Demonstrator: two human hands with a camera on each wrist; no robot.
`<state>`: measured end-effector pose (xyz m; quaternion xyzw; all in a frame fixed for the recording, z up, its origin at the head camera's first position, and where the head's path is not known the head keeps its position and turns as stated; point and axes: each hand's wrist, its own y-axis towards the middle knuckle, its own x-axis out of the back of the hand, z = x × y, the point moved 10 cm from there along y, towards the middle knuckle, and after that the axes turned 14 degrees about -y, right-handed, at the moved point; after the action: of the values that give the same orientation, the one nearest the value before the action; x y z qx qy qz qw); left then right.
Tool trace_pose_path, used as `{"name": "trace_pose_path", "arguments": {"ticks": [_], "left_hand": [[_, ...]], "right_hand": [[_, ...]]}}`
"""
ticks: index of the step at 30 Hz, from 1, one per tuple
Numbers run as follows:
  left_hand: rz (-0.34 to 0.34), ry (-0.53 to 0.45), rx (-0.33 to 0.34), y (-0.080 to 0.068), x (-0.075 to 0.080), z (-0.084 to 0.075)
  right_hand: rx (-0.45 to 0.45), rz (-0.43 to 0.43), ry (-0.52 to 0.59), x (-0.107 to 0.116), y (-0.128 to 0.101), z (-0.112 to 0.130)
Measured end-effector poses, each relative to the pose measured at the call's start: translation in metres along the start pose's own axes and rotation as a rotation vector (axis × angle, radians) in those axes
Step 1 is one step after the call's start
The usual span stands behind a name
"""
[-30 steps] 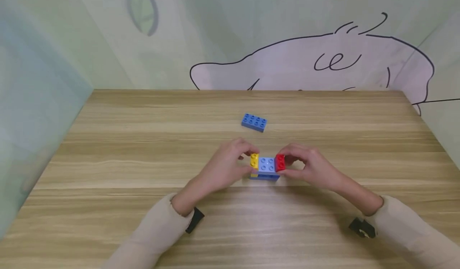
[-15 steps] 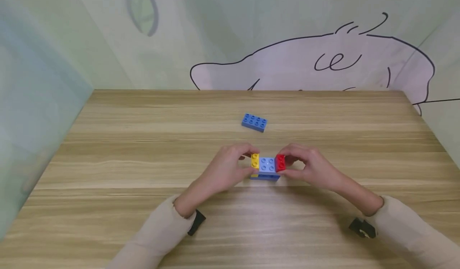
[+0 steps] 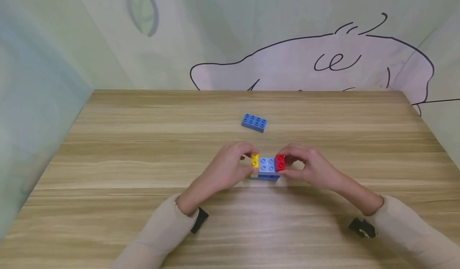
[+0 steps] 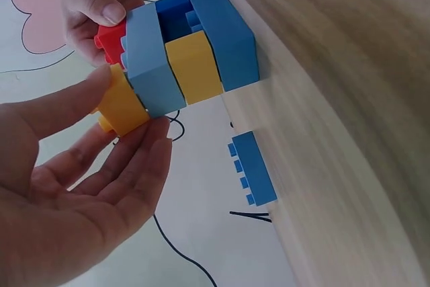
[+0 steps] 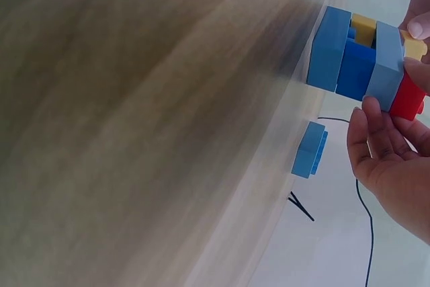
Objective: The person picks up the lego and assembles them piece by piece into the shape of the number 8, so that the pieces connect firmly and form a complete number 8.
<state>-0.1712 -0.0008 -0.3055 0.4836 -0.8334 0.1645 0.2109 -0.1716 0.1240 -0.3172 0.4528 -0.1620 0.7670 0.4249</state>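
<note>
A small stack of building bricks stands on the table between both hands. Its bottom is a blue brick [image 4: 232, 38]; above come a yellow brick [image 4: 195, 66] on the left and a dark blue brick [image 5: 355, 70] on the right, with a gap between them. A light blue brick [image 3: 267, 164] bridges these two. My left hand [image 3: 226, 165] pinches the yellow top brick [image 3: 254, 161] at the stack's left end, thumb in front and fingers behind. The red top brick [image 3: 280, 163] at the right end is pinched by my right hand [image 3: 313, 165]. Studs show between these top bricks.
Behind the stack, a loose blue brick [image 3: 254, 122] with several studs lies on the wooden table [image 3: 143, 141]. A cloth backdrop [image 3: 230, 29] with a line drawing rises past the table's far edge. Black straps show at both sleeve cuffs.
My left wrist and forearm have shifted slightly to the right, while the fingers stay on the yellow top brick. The right hand and the stack look practically unmoved.
</note>
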Motion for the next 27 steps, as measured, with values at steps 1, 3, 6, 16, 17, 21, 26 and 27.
{"name": "trace_pose_path", "arguments": {"ticks": [1,3,6,16,17,21,26,27], "left_hand": [[0.004,0.004,0.008,0.001,-0.001,0.0],[0.017,0.014,0.022,0.002,-0.002,-0.001],[0.025,0.03,0.031,0.003,-0.005,-0.001],[0.003,0.015,0.001,0.004,-0.004,0.001],[0.003,0.012,-0.001,0.003,-0.004,0.001],[-0.002,0.009,-0.004,0.003,-0.004,0.002],[-0.001,0.012,0.014,0.004,-0.004,0.005],[-0.001,0.011,0.018,0.004,-0.004,0.005]], "right_hand": [[0.0,0.0,0.0,0.0,0.0,0.0],[0.0,-0.001,0.001,0.0,0.0,0.0],[-0.001,0.0,-0.001,0.001,0.0,0.001],[0.171,0.153,0.194,-0.002,0.003,0.0],[0.181,0.189,0.234,-0.002,0.003,-0.002],[0.066,0.245,0.226,-0.001,0.013,-0.025],[-0.145,0.216,0.081,0.0,0.031,-0.059],[-0.169,0.213,0.063,-0.001,0.034,-0.063]]}}
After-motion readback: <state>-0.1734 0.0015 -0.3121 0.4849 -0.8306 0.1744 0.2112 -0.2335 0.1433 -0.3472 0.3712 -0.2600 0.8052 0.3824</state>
